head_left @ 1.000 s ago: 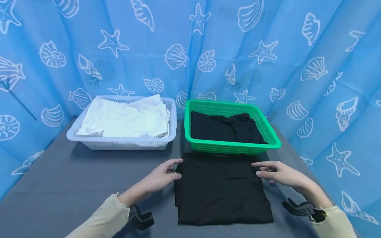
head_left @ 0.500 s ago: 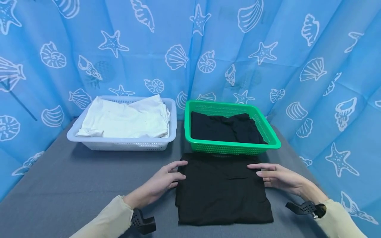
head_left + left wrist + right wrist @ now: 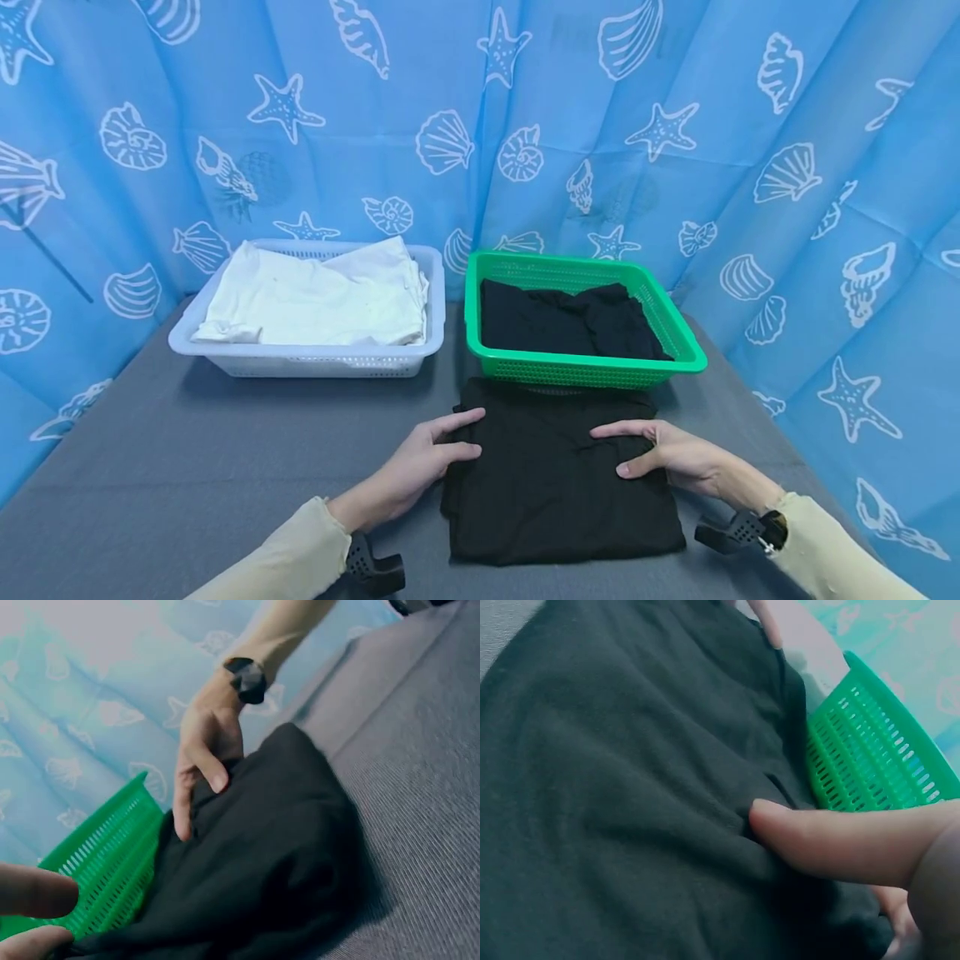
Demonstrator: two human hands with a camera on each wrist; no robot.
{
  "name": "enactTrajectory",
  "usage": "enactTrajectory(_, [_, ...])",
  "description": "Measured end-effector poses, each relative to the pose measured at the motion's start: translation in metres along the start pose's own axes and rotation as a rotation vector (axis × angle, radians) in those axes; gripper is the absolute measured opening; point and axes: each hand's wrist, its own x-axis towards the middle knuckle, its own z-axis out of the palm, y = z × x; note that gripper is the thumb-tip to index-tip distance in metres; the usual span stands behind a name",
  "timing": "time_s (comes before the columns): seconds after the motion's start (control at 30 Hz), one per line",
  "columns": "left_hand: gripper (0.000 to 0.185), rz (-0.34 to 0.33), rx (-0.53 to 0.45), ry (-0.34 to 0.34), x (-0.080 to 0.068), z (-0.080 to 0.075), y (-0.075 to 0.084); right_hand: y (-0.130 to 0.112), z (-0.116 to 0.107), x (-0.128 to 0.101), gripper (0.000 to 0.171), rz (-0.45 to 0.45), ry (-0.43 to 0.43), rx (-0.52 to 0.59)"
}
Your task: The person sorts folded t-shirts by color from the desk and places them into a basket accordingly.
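A folded black garment [image 3: 555,500] lies on the grey tabletop, its far edge right in front of the green basket [image 3: 585,367]. At its left side my left hand [image 3: 420,467] grips it, thumb and index finger on top, the other fingers hidden by the cloth. My right hand [image 3: 678,458] holds the opposite side, index finger stretched over the fabric. In the right wrist view the thumb [image 3: 802,832] presses into the creased cloth while other fingers [image 3: 896,919] show at the edge below. The left wrist view shows the garment bulging up between both hands.
More black clothing [image 3: 562,321] lies folded inside the green basket. To its left stands a white basket [image 3: 315,362] stacked with folded white clothes [image 3: 315,296]. A blue shell-patterned curtain [image 3: 450,125] hangs right behind both baskets and along the right side.
Both hands have moved inward over the garment's sides, the right hand farther, and now grip it. The garment's top has wrinkled and its far edge has shifted slightly up in view.
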Motion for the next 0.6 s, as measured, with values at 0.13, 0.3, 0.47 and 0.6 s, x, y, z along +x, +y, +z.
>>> enactTrajectory(0.13, [0.059, 0.022, 0.076, 0.002, 0.002, 0.0, -0.006, 0.002, 0.001, 0.0, 0.06, -0.008, 0.033, -0.029])
enactTrajectory(0.3, [0.064, 0.037, 0.16, 0.037, 0.004, 0.0, -0.011, 0.004, 0.001, 0.001, 0.059, -0.013, 0.059, -0.051])
enactTrajectory(0.47, [0.066, 0.023, 0.133, 0.013, 0.003, 0.001, -0.013, 0.004, 0.002, 0.001, 0.059, -0.016, 0.055, -0.056])
enactTrajectory(0.6, [0.064, 0.026, 0.138, 0.012, 0.002, 0.0, -0.011, 0.005, 0.004, 0.001, 0.058, -0.028, 0.045, -0.046])
